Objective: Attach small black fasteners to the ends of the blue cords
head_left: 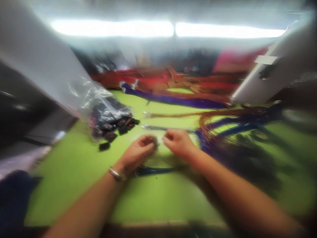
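My left hand (137,150), with a silvery bracelet at the wrist, is closed in a pinch on a small dark part (156,142); blur hides its exact kind. Facing it, my right hand (179,142) pinches close by, fingers curled together. A tiny pale piece (160,141) shows at its fingertips, too smeared to name. Both hands are just above the green table (153,198). A short bundle of dark blue wires (158,170) lies below them. Beyond the hands, dark wires (165,128) and brown wires (173,115) lie with metallic ends pointing left.
Small black parts with red marks (111,136) spill from a clear plastic bag (99,99) at left. Purple wires (178,99) and red-orange wires (158,79) span the back. Tangled blue wires (223,130) lie right. Pale panels (52,62) flank the table under bright tube lights (114,28).
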The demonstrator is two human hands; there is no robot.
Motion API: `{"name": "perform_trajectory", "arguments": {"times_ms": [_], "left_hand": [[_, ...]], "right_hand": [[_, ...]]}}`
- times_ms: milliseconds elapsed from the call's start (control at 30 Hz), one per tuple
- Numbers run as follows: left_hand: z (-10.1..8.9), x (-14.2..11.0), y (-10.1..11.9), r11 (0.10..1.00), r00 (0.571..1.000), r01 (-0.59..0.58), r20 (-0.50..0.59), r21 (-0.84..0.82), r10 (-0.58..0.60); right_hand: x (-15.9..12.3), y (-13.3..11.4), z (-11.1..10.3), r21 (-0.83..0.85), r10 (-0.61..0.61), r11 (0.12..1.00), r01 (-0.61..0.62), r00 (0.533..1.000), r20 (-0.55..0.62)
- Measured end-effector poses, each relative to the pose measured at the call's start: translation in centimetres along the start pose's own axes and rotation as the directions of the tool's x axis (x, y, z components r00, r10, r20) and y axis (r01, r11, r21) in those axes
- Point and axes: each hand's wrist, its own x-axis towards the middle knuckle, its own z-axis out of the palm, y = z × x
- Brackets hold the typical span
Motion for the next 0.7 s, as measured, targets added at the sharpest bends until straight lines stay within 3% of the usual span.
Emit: {"name": "perform_trajectory", "arguments": {"times_ms": [133, 233, 333, 500, 600, 700], "left_hand": [[0.2, -0.1, 0.0, 0.997, 0.999, -0.025, -0.029, 0.070, 0.027], [0.1, 0.1, -0.3, 0.975, 0.992, -0.115, -0.036, 0.191, 0.124], [0.2, 0.1, -0.6, 0.973, 0.988, -0.125, -0.062, 0.195, 0.140], [0.3, -0.1, -0.3, 1.000, 0.999, 0.004, -0.036, 0.022, -0.003], [0.3, -0.1, -0.1, 1.000, 1.000, 0.003, -0.030, 0.001, -0.003], [0.2, 0.0, -0.3, 0.999, 1.000, -0.012, -0.024, 0.041, 0.013]], "right_hand": [[-0.3, -0.3, 0.0, -0.094, -0.002, 0.996, 0.002, 1.000, 0.004], [-0.4, -0.2, 0.3, -0.128, -0.044, 0.991, 0.044, 0.999, 0.001], [-0.3, 0.3, 0.9, 0.022, -0.049, 0.999, 0.048, 0.999, 0.019], [0.2, 0.7, 1.0, 0.301, 0.066, 0.949, -0.093, 0.993, 0.101], [0.2, 0.4, 0.5, 0.373, 0.139, 0.908, -0.192, 0.977, 0.162], [0.1, 0.3, 0.4, 0.357, 0.094, 0.924, -0.140, 0.985, 0.145]]}}
